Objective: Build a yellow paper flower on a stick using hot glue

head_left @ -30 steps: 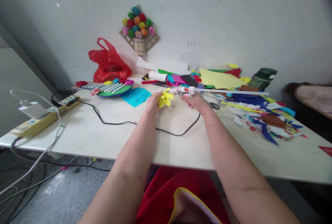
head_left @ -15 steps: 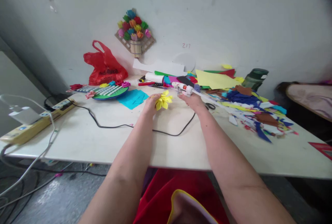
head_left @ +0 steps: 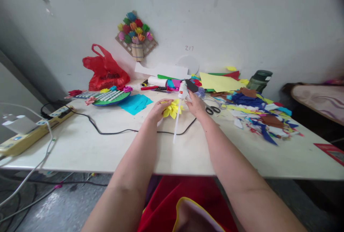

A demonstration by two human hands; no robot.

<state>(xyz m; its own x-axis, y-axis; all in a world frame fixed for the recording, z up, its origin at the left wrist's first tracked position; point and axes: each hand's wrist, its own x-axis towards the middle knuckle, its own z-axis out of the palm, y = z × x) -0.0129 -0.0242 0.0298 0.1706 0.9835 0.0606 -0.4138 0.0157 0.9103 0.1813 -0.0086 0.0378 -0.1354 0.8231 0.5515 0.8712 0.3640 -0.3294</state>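
Pinching a yellow paper flower point(head_left: 172, 109) between thumb and fingers, the left hand point(head_left: 158, 108) is keeping it just above the bench point(head_left: 107, 146). The petals are turning toward the right hand point(head_left: 196, 105), probably so that the flower is lying open to the glue gun point(head_left: 183, 88). The right fingers are closing around that white gun, which is sitting just beyond the flower; whether the two are touching I cannot tell. A long white stick point(head_left: 176, 126) is running from the gun back toward the person, passing between the two hands, seemingly glue feeding in from the rear. A black cable point(head_left: 120, 131) is trailing across the bench just short of the fingers, and scissors point(head_left: 213, 109) are lying just right of the right fingers, likely kept within reach. Paper scraps point(head_left: 258, 112) are piling up farther right. On the wall well beyond the fingers, handwriting point(head_left: 189, 48) is reading "Z17" or "217". A red bag point(head_left: 104, 69), far left of the left fingers, is carrying dark print too blurred to read.
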